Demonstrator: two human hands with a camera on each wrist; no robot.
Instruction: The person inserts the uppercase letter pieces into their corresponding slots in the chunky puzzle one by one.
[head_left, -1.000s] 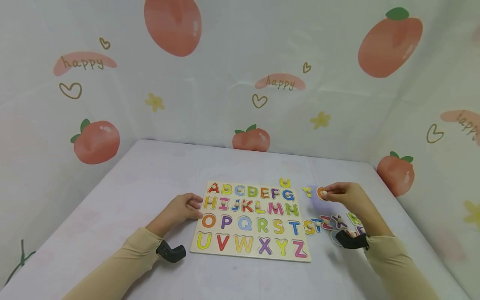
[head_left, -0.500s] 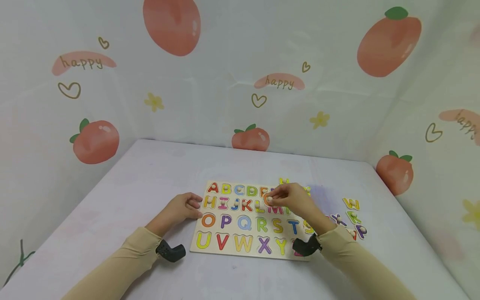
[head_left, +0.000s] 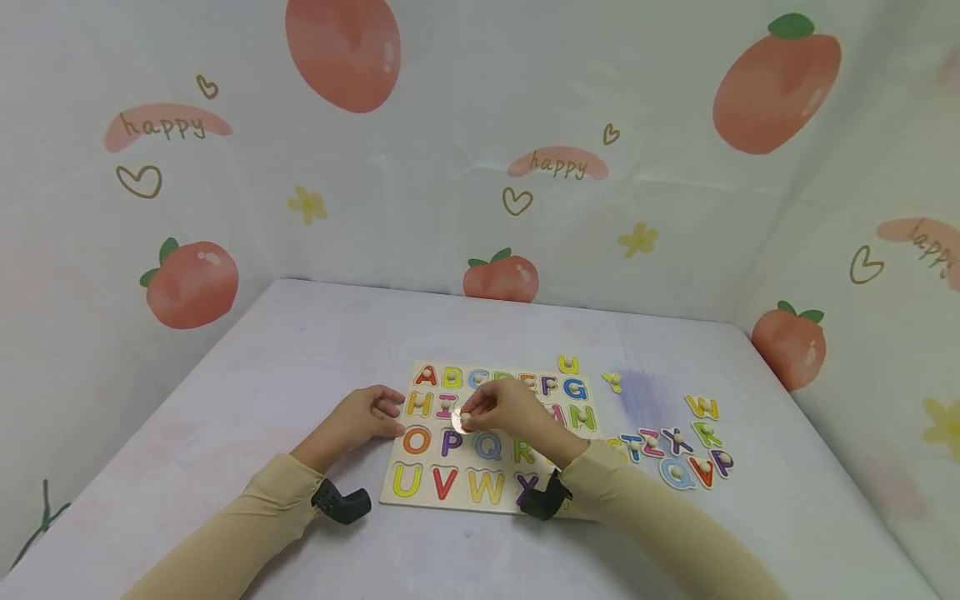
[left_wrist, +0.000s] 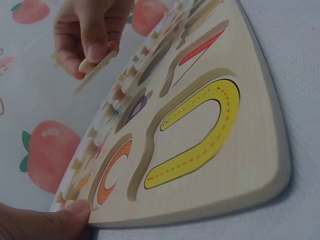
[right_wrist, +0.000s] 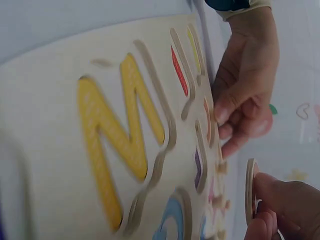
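Note:
A wooden alphabet puzzle board (head_left: 465, 461) lies on the table. My left hand (head_left: 371, 415) holds its left edge; in the left wrist view the thumb (left_wrist: 75, 212) rests on the board's top face. Above the board's second and third rows, my right hand (head_left: 510, 408) pinches an orange letter O piece by its knob. Edge-on, that O piece (right_wrist: 249, 190) shows as a thin disc in the right wrist view, apart from the board. Pieces A to N fill the upper rows, partly hidden by the right hand. The O recess (head_left: 416, 442) has no piece in it.
Right of the board lie several loose knobbed letters, among them W (head_left: 702, 407), R (head_left: 707, 433), P (head_left: 722, 462), Q (head_left: 677, 473) and X (head_left: 677, 441). A loose Y (head_left: 613, 382) and U (head_left: 568, 364) lie by the top right corner. A patterned cloth (head_left: 420, 208) hangs behind.
My right hand has carried the O piece leftward from the table right of the board to above the board's left half. The left hand has stayed at the board's edge.

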